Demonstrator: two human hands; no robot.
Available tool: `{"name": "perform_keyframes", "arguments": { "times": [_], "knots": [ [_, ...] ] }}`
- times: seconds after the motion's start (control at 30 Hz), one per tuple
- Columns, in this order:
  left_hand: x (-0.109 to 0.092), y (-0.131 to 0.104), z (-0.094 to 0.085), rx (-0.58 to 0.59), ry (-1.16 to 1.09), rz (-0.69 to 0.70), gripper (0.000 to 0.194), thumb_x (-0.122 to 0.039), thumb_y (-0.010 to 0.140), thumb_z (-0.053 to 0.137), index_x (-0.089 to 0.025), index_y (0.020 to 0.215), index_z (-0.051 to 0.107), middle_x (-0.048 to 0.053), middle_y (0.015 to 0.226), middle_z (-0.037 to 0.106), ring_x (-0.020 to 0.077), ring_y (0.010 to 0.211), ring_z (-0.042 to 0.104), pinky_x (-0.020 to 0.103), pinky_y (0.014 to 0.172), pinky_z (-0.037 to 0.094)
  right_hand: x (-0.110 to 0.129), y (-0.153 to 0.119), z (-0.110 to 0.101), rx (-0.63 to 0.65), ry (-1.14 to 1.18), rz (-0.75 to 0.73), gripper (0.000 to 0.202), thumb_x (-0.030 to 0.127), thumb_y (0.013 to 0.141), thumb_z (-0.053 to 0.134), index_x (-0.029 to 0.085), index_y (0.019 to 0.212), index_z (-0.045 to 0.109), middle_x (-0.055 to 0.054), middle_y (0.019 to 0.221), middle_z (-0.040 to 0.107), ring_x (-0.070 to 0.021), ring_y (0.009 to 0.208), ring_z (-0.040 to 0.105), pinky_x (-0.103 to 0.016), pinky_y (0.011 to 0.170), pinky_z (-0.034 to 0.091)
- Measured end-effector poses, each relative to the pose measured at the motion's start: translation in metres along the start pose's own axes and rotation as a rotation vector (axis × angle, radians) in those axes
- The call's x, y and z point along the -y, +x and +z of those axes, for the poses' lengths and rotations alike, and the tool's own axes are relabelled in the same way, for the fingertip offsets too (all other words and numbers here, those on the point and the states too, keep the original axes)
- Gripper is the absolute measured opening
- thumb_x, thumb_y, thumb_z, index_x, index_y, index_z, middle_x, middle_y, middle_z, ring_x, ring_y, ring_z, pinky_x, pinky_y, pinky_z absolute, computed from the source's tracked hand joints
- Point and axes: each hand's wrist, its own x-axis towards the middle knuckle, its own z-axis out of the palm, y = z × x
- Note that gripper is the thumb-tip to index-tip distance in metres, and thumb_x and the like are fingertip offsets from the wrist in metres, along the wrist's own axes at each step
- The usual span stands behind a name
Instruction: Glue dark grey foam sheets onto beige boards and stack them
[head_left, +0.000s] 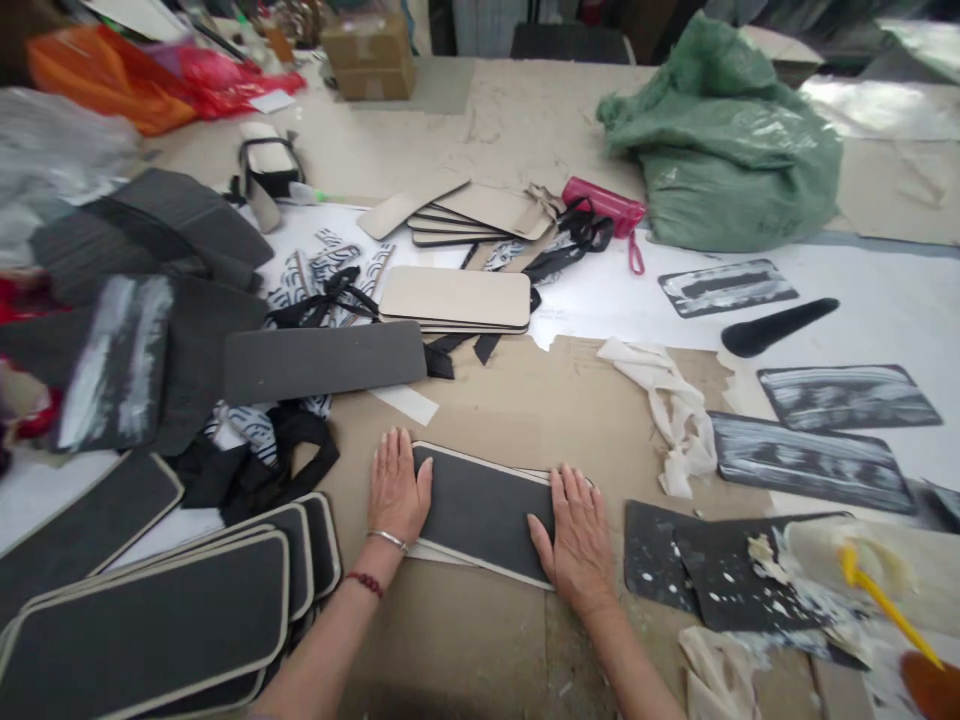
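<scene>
My left hand [397, 492] lies flat over the left end of a dark grey rounded panel [484, 515], fingers stretched out. On its right end rests my right hand [581, 540], also flat, the thumb apart. Under the dark panel, the edge of a beige panel [436, 553] peeks out at a slight angle. To the left of my arms is a stack of dark panels with beige rims [157, 615]. Beyond my hands sit a small pile of beige panels [455, 295] and a long dark grey strip [324, 362].
On the right lie white-smeared dark panels [814, 460], a black tapered tool [776, 328], a crumpled rag [675, 410] and a yellow-handled brush [892, 605] by white paste. A green sack [735, 150] stands behind. Patterned straps [322, 265] and dark sheets [150, 235] lie left.
</scene>
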Motion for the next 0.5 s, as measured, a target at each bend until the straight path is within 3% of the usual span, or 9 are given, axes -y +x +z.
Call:
{"name": "perform_keyframes", "arguments": {
  "times": [0.13, 0.3, 0.5],
  "knots": [
    [0.013, -0.010, 0.003, -0.091, -0.046, -0.008, 0.046, -0.032, 0.089, 0.029, -0.008, 0.127, 0.039, 0.020, 0.133, 0.041, 0.0280, 0.129, 0.031, 0.050, 0.104, 0.029, -0.004, -0.003, 0.007, -0.113, 0.001, -0.015, 0.063, 0.046, 0.088, 0.029, 0.006, 0.136, 0.025, -0.018, 0.138, 0.035, -0.0264, 0.131, 0.022, -0.048, 0.106, 0.021],
    [0.006, -0.023, -0.001, -0.191, -0.139, -0.087, 0.032, -0.024, 0.084, 0.040, -0.014, 0.114, 0.049, 0.016, 0.121, 0.052, 0.0263, 0.117, 0.044, 0.047, 0.096, 0.039, -0.008, -0.004, 0.016, -0.195, -0.001, -0.050, 0.064, 0.047, 0.088, 0.023, 0.000, 0.131, 0.034, -0.022, 0.133, 0.039, -0.0288, 0.131, 0.023, -0.048, 0.106, 0.021],
    [-0.007, -0.005, -0.042, -0.067, -0.272, -0.315, 0.006, -0.017, 0.076, 0.054, -0.018, 0.082, 0.054, 0.006, 0.086, 0.058, 0.0212, 0.088, 0.053, 0.038, 0.081, 0.045, -0.008, -0.002, 0.017, -0.194, -0.036, -0.033, 0.068, 0.051, 0.087, 0.016, 0.001, 0.129, 0.036, -0.022, 0.132, 0.040, -0.0296, 0.130, 0.026, -0.048, 0.105, 0.023]
  ]
}}
